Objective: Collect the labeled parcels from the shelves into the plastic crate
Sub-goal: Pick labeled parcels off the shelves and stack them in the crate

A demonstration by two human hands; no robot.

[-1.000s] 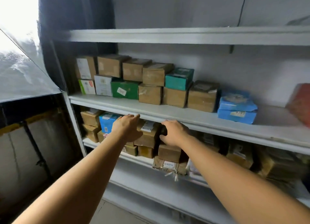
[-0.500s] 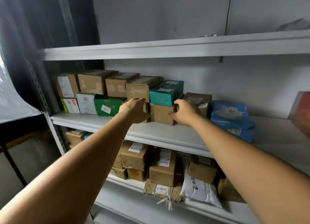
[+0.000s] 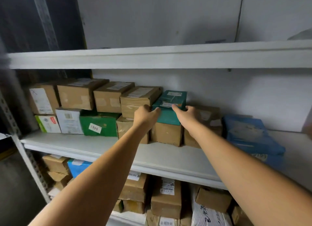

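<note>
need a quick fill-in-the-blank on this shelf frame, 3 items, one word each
1. The left hand and right hand hold the teal box, which sits on a ____ cardboard box.
2. The green box stands to the ____ of the hands.
3. The blue parcel lies to their ____.

Missing words: brown; left; right

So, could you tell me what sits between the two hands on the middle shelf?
In the head view, the teal parcel sits between the left hand and right hand.
</note>
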